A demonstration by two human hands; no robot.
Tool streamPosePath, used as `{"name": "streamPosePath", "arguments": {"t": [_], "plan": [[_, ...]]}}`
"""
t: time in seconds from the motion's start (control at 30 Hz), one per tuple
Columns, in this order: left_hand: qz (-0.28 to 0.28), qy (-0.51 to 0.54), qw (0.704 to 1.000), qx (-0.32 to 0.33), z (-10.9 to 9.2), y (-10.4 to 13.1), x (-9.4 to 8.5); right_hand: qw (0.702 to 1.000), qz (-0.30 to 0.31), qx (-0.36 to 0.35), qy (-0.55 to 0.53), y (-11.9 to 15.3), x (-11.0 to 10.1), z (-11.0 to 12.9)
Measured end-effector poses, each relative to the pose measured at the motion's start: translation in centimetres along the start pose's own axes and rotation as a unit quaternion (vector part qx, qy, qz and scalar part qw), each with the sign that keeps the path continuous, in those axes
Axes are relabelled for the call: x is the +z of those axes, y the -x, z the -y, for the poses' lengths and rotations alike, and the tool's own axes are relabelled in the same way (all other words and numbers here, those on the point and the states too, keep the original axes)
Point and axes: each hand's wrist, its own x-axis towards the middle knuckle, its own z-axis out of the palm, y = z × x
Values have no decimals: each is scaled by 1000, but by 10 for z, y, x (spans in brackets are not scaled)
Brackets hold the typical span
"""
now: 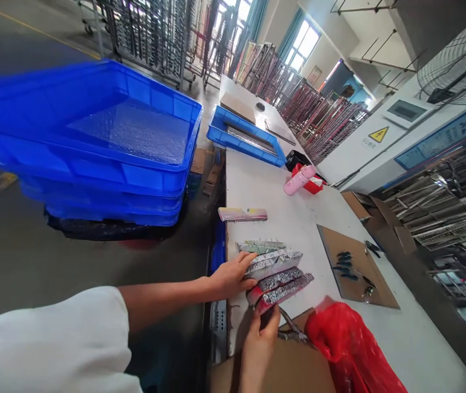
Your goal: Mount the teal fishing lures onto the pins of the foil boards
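Several foil-wrapped bars [276, 264] lie side by side on the white table, close to its left edge. My left hand [233, 277] rests on the left ends of the bars, thumb and fingers curved over them. At the near end of the group, my right hand [261, 341] grips the nearest bar [286, 289], which has a pink-red end. Behind the foil bars is a pale green bar [261, 247]. Farther back a pink and yellow strip [243, 214] with a notch lies apart from the others.
Stacked blue crates [106, 180] stand left of the table. A red plastic bag [350, 344] and cardboard [294, 365] are near my right hand. Farther off are a brown board with tools [339, 245], a pink bottle [299, 180] and a blue tray [245, 150].
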Motion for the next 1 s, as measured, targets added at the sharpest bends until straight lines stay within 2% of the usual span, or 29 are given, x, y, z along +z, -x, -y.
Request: {"name": "streamPosePath", "arguments": {"t": [0.17,0.23,0.33,0.43,0.5,0.6,0.73,0.87,0.93,1.0], "plan": [[-61,10,998,6,13,20,-12,998,0,52,22,28,-17,-3],[-67,31,997,27,16,31,-14,997,-14,65,37,31,-20,-2],[-27,57,995,75,18,44,-8,995,-40,44,75,22,-16,8],[4,56,992,113,18,51,3,994,-62,1,92,1,-6,24],[12,53,991,122,19,52,10,994,-67,6,88,-12,-3,31],[23,60,990,125,22,49,14,993,-53,58,90,-19,-5,33],[27,58,990,128,26,44,13,987,-40,97,121,-13,-6,34],[28,57,991,121,23,42,9,976,-111,116,148,-10,-3,39],[34,79,991,101,17,43,7,975,-153,126,102,-12,-10,37],[53,131,989,53,7,44,7,975,-171,129,50,-12,-23,30]]}}
